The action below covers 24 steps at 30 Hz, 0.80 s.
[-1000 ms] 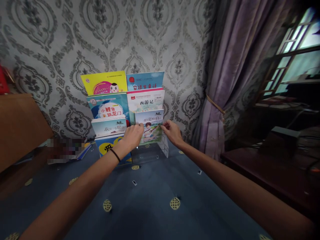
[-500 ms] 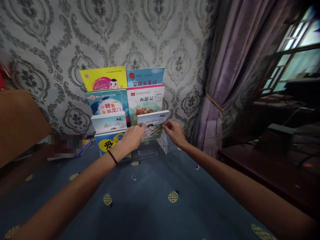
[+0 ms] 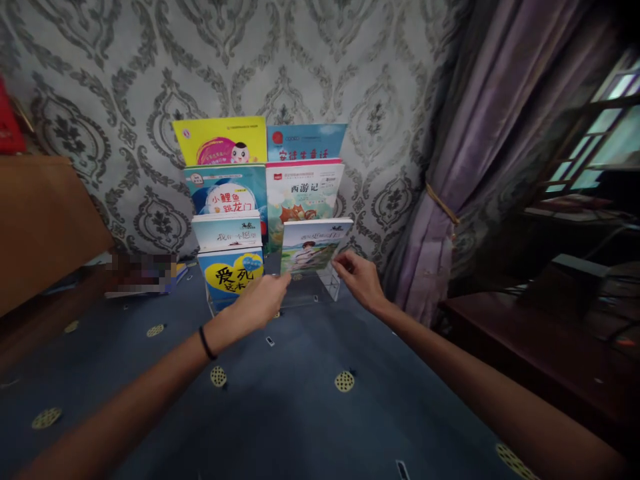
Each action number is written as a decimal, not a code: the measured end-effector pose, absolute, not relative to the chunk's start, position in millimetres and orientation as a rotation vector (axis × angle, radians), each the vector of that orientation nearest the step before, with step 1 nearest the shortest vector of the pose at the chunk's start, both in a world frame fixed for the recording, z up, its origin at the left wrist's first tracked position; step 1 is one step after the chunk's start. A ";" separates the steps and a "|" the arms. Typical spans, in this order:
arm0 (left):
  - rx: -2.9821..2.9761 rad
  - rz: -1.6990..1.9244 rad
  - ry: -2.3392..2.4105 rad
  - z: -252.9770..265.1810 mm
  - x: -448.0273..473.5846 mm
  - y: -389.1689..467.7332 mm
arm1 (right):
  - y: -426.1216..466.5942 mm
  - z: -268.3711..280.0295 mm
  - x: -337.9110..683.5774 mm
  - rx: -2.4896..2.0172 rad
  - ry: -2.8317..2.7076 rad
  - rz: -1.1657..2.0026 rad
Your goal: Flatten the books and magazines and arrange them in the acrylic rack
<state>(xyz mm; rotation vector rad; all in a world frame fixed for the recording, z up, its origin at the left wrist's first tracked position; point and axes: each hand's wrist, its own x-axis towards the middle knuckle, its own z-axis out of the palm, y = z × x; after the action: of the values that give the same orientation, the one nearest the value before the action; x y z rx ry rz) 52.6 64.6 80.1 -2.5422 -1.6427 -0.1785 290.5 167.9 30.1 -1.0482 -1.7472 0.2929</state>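
Observation:
A thin paperback book point(image 3: 315, 247) with a landscape and a figure on its cover leans back on the right side of a clear stepped book rack point(image 3: 330, 283). My left hand point(image 3: 263, 300) is closed at its lower left corner, fingertips partly hidden. At the lower right edge, my right hand point(image 3: 361, 279) has thumb and fingers pinched together. Behind stand a white-and-green book point(image 3: 305, 200) and a blue book point(image 3: 307, 141). The rack's left side holds a yellow book point(image 3: 220, 140), a teal book point(image 3: 227, 190), a pale book point(image 3: 227, 233) and a blue book with a yellow heart point(image 3: 233, 270).
A blue patterned cloth point(image 3: 300, 413) covers the table. To the left are a brown box point(image 3: 47, 227) and a pile of books point(image 3: 145, 283), partly blurred out. A purple curtain point(image 3: 425, 253) hangs at right, beside a dark red desk point(image 3: 500, 333) with cables.
Both hands have slid down toward the paperback's lower corners, uncovering more of its cover and of the yellow-heart book. The paperback sits slightly lower against the rack. The view has shifted a little.

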 end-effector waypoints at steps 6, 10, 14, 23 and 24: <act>-2.620 -0.231 -1.911 14.4 -9.1 19.1 | 114.0 -24.6 260.2 -0.936 -2.103 0.446; -2.396 -0.317 -2.118 -18.8 -63.4 -2.9 | 90.1 -51.6 230.8 -0.790 -2.300 0.557; -2.041 -0.336 -2.222 -32.0 -122.7 1.0 | 75.6 -55.3 196.7 -0.704 -2.387 0.650; -1.521 -0.328 -2.315 -16.9 -242.9 77.9 | 57.7 -58.5 153.2 -0.625 -2.486 0.767; -1.517 -0.320 -2.315 -16.6 -250.0 85.7 | 59.1 -60.3 153.6 -0.641 -2.476 0.785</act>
<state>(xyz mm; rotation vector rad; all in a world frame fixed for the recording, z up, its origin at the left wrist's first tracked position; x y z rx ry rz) -250.0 85.7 -16.6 -1.5170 -2.3149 -0.3203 153.6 59.1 -60.3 -0.6406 -2.4759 0.7847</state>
